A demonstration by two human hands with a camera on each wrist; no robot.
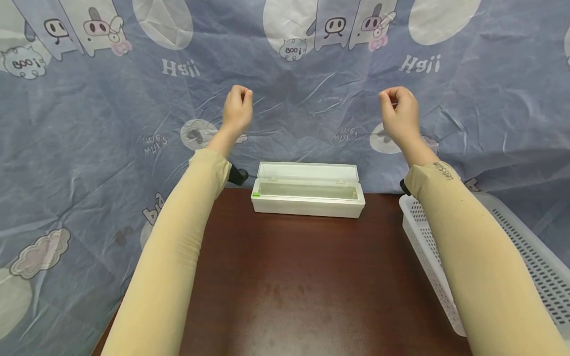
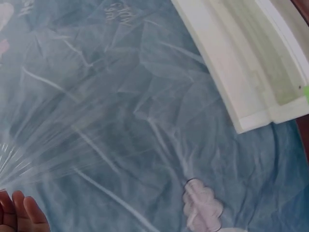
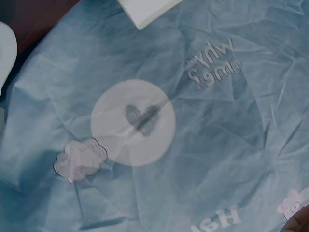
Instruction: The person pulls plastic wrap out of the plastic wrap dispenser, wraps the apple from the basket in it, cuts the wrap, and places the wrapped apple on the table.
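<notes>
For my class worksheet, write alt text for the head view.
A person's left grip and right grip hold clear film between them. Lower in view: an open white box on a brown table, with a white basket at right.

Both arms extend forward in pale yellow sleeves. The left hand is raised left of the white box, the right hand right of it. Each hand's fingers curl toward the thumb.
</notes>
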